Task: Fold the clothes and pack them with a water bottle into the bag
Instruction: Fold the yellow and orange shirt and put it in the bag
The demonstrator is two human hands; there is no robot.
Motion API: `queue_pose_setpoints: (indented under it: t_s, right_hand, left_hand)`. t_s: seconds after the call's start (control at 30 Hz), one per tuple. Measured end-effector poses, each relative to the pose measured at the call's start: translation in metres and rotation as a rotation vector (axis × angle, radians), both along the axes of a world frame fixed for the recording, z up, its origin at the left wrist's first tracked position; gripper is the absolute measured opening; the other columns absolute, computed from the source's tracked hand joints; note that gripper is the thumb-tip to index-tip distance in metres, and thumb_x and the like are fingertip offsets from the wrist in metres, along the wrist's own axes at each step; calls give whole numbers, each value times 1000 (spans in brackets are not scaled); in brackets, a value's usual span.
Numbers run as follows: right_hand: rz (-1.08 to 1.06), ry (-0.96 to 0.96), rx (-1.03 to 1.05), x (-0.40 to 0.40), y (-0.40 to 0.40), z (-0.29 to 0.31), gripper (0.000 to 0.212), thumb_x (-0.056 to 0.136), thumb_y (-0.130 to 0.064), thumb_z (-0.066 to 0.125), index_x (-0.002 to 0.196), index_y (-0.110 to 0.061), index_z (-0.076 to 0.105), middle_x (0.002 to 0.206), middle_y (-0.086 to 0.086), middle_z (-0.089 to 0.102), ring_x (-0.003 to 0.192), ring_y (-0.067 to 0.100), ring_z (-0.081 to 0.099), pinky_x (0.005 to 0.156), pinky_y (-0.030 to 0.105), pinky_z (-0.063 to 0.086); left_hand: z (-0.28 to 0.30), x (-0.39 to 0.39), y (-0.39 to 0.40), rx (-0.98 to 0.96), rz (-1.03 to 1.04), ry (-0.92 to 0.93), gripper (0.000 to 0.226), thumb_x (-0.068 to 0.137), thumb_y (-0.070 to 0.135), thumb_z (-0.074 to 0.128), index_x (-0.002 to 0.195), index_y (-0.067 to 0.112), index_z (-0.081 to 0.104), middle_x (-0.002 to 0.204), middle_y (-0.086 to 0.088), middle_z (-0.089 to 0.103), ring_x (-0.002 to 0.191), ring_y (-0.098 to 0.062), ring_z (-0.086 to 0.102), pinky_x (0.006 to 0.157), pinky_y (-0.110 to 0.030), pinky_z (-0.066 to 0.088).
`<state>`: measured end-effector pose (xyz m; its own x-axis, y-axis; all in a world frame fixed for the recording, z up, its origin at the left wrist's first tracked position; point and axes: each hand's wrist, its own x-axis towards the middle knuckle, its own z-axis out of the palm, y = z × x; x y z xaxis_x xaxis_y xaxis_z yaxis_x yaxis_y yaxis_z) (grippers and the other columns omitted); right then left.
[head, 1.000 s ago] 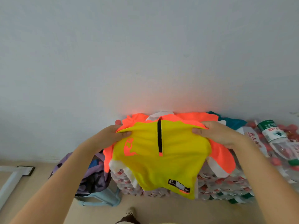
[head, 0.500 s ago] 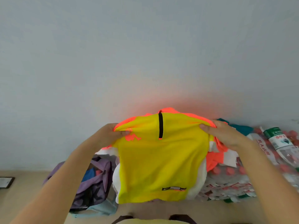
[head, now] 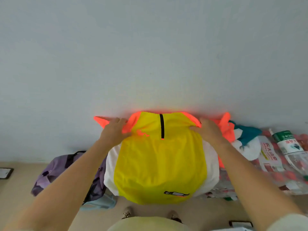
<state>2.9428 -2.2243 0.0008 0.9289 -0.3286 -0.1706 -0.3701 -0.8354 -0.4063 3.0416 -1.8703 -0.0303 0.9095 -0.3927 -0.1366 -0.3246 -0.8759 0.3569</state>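
A yellow, orange and white jersey (head: 160, 165) with a short black zip lies spread in front of me against the wall, its lower part hanging over the front edge. My left hand (head: 115, 131) grips its left shoulder and my right hand (head: 210, 133) grips its right shoulder. A purple bag (head: 56, 172) sits low on the left on a pale blue stool (head: 101, 203). A clear water bottle (head: 290, 145) with a green and white label lies on the right. A teal and white garment (head: 246, 139) lies beside my right hand.
Shrink-wrapped packs of red-capped bottles (head: 273, 174) form the surface under the clothes. A grey wall (head: 150, 55) stands close behind. Beige floor (head: 15, 197) and my shoes (head: 127, 214) show below.
Both hands have carried the jersey up and away toward the wall and spread it wider; its orange sleeves now stick out to both sides.
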Motion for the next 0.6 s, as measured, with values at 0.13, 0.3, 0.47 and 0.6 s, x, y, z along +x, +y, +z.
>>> queue_pose_setpoints:
  t_s: [0.13,0.3,0.47,0.6]
  right_hand:
    - [-83,-102,-235,-13,9,-25,41,81,-24,74,110,0,57,109,24,58,106,41,54,86,50,41]
    - [103,-454,-253,-65,78,-54,37,85,-23,56,118,-6,56,120,17,56,113,38,52,95,48,41]
    - [155,-141,-171,-92,103,-96,59,100,-49,41,151,-21,34,164,5,18,152,25,10,122,47,15]
    - [142,-137,-210,-88,101,-104,63,97,-56,28,152,-24,33,165,3,16,152,23,9,122,48,14]
  left_hand:
    - [-28,-25,16,-110,183,-134,62,84,27,75,134,1,50,131,-24,50,122,-40,45,98,-50,41]
    - [-46,-76,37,-246,461,-152,58,85,37,73,129,6,50,120,-16,55,112,-34,52,87,-47,46]
    - [-58,-87,48,-403,731,307,38,87,50,66,82,13,58,74,-3,58,79,-27,58,60,-34,37]
    - [-55,-87,54,-635,684,347,25,88,39,68,81,17,61,78,-4,63,74,-20,56,66,-34,44]
